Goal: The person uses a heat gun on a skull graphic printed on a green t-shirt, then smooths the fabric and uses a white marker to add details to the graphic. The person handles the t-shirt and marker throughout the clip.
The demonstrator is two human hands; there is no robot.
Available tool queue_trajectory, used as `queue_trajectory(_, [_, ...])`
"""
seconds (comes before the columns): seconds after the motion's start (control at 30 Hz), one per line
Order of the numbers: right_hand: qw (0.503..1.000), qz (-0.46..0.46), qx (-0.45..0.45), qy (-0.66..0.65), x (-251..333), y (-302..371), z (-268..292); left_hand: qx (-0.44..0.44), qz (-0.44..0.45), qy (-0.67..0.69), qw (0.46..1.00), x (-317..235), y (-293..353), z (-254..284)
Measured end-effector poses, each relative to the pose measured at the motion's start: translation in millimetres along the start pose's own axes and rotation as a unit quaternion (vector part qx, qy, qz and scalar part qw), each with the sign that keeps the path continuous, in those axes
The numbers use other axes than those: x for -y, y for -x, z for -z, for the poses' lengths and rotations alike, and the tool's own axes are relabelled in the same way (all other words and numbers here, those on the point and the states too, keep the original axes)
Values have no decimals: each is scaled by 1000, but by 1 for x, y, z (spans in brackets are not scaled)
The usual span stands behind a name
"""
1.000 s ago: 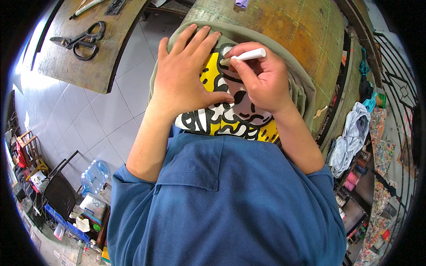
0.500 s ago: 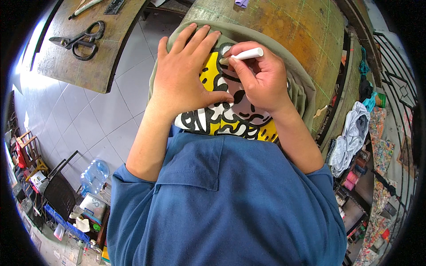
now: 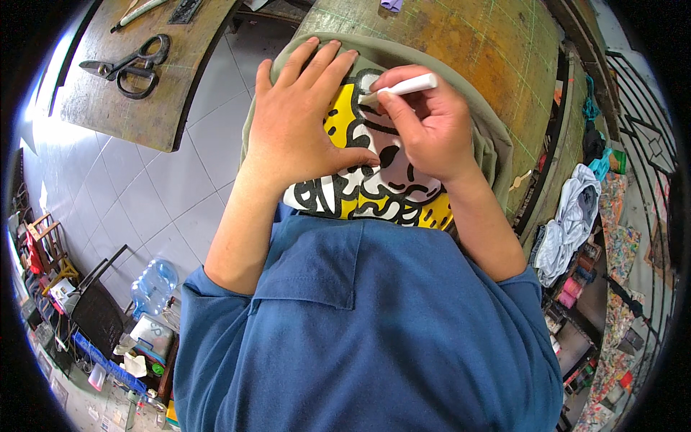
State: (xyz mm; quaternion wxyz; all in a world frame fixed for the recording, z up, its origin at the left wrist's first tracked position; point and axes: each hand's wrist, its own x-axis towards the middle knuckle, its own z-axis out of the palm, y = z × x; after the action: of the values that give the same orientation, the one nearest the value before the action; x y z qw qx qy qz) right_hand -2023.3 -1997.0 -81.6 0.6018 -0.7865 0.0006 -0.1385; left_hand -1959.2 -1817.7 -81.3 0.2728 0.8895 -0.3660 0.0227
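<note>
Olive-green cloth (image 3: pixel 491 140) is spread over the wooden table before me. On it lies a cartoon design (image 3: pixel 344 108) in yellow, black, white and dusty pink, partly covered by both hands. My left hand (image 3: pixel 299 126) rests flat on the cloth and the design's left side, fingers spread and thumb stretched rightward. In a pinch between thumb and fingers, my right hand (image 3: pixel 435 126) holds a white marker pen (image 3: pixel 414 85). Its pale tip points left and down at the black outline near the design's top; whether it touches I cannot tell.
Black-handled scissors (image 3: pixel 133 66) and a white pen-like stick (image 3: pixel 140 14) lie on a wooden board (image 3: pixel 144 119) at the upper left. The worn wooden table (image 3: pixel 461 43) extends beyond the cloth. Bundled pale cloth (image 3: pixel 568 223) sits at the right, and a blue water bottle (image 3: pixel 155 284) lower left.
My right hand has shifted slightly right with the marker pen, uncovering a bit more of the design. The left hand has stayed in place.
</note>
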Motion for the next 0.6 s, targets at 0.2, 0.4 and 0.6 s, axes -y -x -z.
queue_trajectory(0.2, [987,14,-105,-123,14,-4,38,5,3,1,1000,-2,-1,1])
queue_trajectory(0.4, [985,58,-142,-82,10,17,56,10,-12,-17,1000,0,-1,-2])
queue_trajectory(0.6, [982,-57,-124,-131,14,44,53,6,-18,-7,1000,-1,-2,-2])
